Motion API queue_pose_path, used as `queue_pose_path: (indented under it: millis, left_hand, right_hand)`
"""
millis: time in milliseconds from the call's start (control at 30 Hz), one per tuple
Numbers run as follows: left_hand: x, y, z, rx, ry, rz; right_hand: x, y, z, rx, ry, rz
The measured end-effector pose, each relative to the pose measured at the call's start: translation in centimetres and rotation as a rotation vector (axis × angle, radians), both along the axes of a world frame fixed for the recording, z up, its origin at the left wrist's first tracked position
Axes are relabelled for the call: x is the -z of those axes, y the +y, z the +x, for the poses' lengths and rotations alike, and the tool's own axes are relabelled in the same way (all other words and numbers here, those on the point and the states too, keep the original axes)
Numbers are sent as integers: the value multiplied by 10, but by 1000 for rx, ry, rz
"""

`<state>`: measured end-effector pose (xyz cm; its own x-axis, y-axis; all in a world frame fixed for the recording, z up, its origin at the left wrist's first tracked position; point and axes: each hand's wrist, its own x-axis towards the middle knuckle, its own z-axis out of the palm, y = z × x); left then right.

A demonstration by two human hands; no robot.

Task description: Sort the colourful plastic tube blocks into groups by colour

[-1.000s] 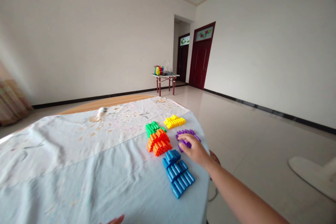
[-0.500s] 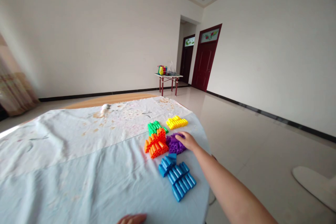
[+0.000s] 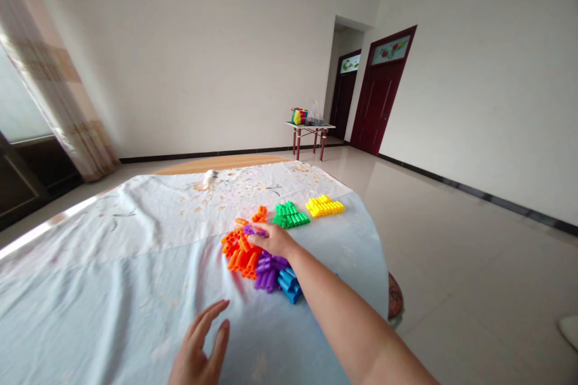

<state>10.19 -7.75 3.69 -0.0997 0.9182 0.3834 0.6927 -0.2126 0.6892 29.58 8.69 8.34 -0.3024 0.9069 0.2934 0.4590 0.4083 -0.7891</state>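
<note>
My right hand (image 3: 273, 239) has its fingers closed around some purple tubes (image 3: 255, 230), over the edge of a loose heap of orange tubes (image 3: 244, 258). More purple tubes (image 3: 268, 272) lie just below that hand, touching the heap. Blue tubes (image 3: 289, 284) sit beside them, partly covered by my right forearm. Behind the hand are green tubes (image 3: 290, 215), and yellow tubes (image 3: 325, 206) lie farther right. Nearer to me, my left hand (image 3: 203, 343) hovers with thumb and fingers apart, holding nothing.
A light blue and floral cloth (image 3: 149, 289) with folds covers the round table. A small white object (image 3: 210, 176) lies at its far side. Beyond stands a small table (image 3: 310, 126) with bags; a curtain (image 3: 76, 90) hangs at left.
My right hand has moved left with purple tubes, onto the orange ones, which are now scattered. My left hand has come further into view and opened. The view has turned left.
</note>
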Motion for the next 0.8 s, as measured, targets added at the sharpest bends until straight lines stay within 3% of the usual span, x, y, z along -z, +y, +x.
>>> queue_pose_path:
  millis: [100, 200, 300, 400, 467, 567, 700, 800]
  left_hand:
    - [-11, 18, -10, -68, -12, -33]
    - [-14, 37, -19, -95, 27, -27]
    - [-8, 56, -19, -75, 94, 1]
    - [4, 72, -13, -37, 204, 58]
    - [9, 77, -9, -19, 301, 81]
    - [11, 75, -11, -3, 407, 61]
    - [6, 65, -27, 16, 429, 8]
    - [4, 60, -52, -69, 372, -50]
  right_hand:
    - [-20, -16, 16, -32, 103, 47]
    - [-23, -50, 64, 21, 41, 54]
    - [-4, -99, 114, 84, -162, 34]
    - [25, -141, 135, 81, -382, -74]
    - [40, -152, 128, 67, -476, -99]
    - [47, -143, 100, 92, -503, -60]
    - [37, -104, 54, 102, -429, 15]
    - [26, -75, 15, 45, -332, 31]
